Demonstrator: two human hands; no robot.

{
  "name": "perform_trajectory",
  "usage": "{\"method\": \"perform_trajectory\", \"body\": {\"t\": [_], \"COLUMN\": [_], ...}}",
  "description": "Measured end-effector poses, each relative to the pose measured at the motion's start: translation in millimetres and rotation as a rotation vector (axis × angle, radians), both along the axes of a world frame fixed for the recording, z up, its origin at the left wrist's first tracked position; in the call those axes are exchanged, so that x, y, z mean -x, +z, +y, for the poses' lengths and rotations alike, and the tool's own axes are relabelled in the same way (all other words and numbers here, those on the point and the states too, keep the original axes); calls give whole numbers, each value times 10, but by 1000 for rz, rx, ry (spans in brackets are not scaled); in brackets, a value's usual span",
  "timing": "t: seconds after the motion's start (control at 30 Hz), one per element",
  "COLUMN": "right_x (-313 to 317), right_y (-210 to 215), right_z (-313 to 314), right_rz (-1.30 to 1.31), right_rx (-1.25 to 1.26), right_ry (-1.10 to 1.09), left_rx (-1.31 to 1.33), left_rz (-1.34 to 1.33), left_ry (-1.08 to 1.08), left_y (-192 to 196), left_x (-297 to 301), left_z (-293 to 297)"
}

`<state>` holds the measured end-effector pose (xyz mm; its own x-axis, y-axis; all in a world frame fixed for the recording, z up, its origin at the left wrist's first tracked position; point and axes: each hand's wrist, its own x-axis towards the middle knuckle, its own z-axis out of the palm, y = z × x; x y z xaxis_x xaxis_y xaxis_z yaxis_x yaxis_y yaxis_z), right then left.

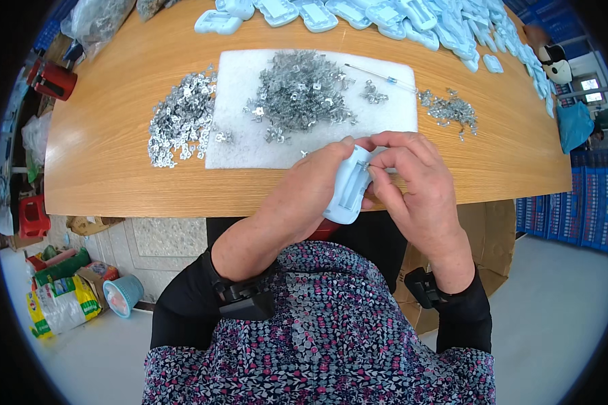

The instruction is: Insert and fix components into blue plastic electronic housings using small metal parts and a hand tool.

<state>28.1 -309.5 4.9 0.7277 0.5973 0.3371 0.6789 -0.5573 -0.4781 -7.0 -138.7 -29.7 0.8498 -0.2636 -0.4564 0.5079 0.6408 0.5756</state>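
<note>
Pale blue case (348, 192) between left hand (317, 177) and right hand (419, 183)
The left curls around it; the right pinches a small metal clip (365, 167) at its slot. Beyond both, metal pieces (300, 91) lie heaped on a white pad (385, 115).

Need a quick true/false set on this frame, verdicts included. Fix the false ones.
1. The left hand holds a light blue housing. True.
2. The right hand is away from the light blue housing. False: its fingertips are at the housing's recessed side.
3. A pile of small metal parts lies on the white pad. True.
4. The thin rod lies left of that pile. False: the thin rod lies to its right.
5. More blue housings lie along the near edge of the wooden table. False: they lie along its far side.
</note>
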Motion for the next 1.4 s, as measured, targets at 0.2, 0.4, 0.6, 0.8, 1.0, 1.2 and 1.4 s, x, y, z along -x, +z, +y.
{"method": "perform_trajectory", "body": {"t": [0.2,0.4,0.6,0.8,1.0,1.2,1.4], "right_x": [33,64,37,-17,31,30,3], "right_y": [-56,76,-27,-107,42,-88,-255], "right_z": [5,-19,-50,-144,-72,-57,-5], "right_rz": [-12,494,1013,890,971,816,766], "right_rx": [67,-219,-526,-439,-512,-661,-604], "right_ry": [-61,-193,-171,-168,-155,-59,-140], "left_rx": [-15,-25,-3,-453,-981,256,405], "left_rz": [-59,-41,-128,-373,-952,-275,-156], "left_ry": [-60,-132,-124,-140,-114,-146,-246], "left_y": [-90,-60,-57,-40,-161,-213,-135], "left_x": [-19,-36,-23,17,-35,-31,1], "left_z": [-21,26,48,126,117,214,204]}}
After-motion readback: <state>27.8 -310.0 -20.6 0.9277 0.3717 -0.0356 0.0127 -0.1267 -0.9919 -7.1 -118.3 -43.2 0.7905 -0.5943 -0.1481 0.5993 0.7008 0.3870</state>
